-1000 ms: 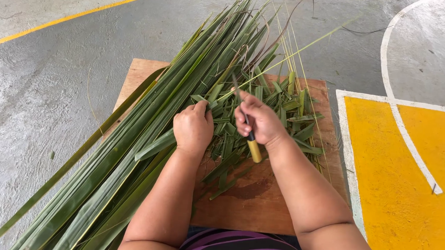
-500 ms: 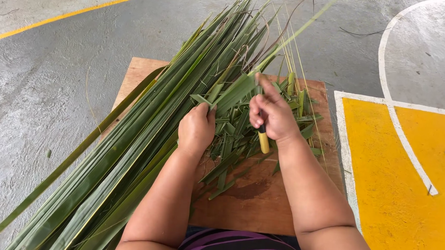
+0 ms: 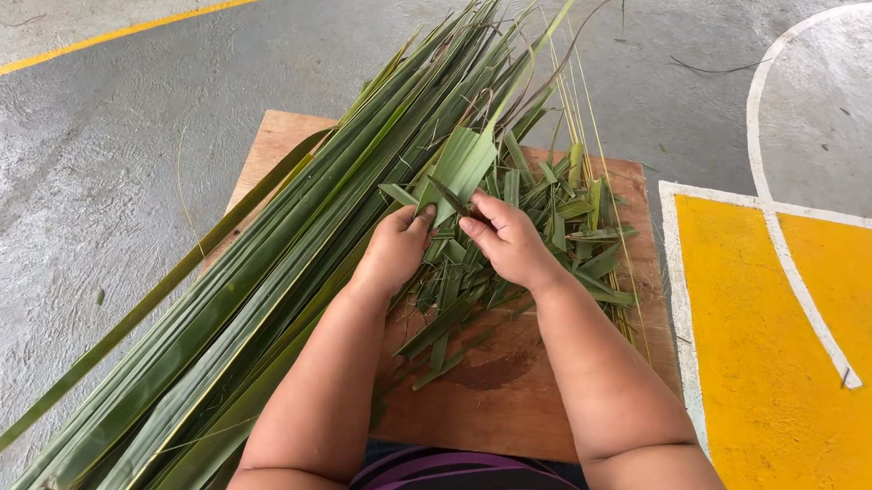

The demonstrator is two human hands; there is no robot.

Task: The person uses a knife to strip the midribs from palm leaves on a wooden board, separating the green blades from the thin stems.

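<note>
My left hand (image 3: 395, 251) and my right hand (image 3: 511, 242) meet over a wooden board (image 3: 507, 405). Together they pinch the base of a broad green palm leaf (image 3: 465, 161) that stands up and away from me. A thin dark knife blade (image 3: 447, 195) pokes out of my right hand toward my left thumb and lies against the leaf; its handle is hidden in the fist. A thick bundle of long palm leaves (image 3: 257, 296) lies diagonally under my left forearm. Short cut leaf pieces (image 3: 577, 214) are heaped on the board under and beyond my right hand.
Several thin pale leaf ribs (image 3: 581, 104) stretch from the board onto the grey concrete floor (image 3: 86, 181). A yellow painted patch (image 3: 792, 388) edged in white lies to the right. A yellow line (image 3: 152, 22) crosses the far left.
My right hand has moved left to meet my left hand at the leaf base. The knife's yellow handle no longer shows. The held leaf now stands higher.
</note>
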